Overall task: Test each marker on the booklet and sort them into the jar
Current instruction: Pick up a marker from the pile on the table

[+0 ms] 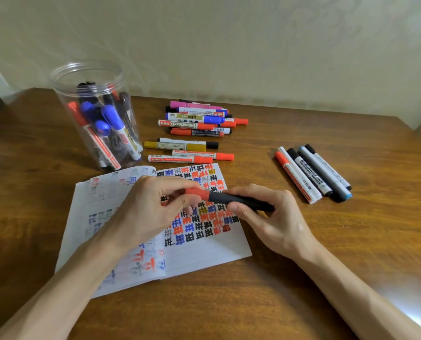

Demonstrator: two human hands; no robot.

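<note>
The job is partly done. The jar [62, 99], near the back left corner of the desk [302, 253], holds many markers. The booklet [204, 256] is full of test marks. A pile [194, 123] by the back edge and a few more [312, 173] toward the right edge are not in the jar yet. One marker [238, 200] is held just over the booklet. The left hand [150, 207] pinches its red cap [197, 193], and the right hand [266, 217] curls round its black body.
</note>
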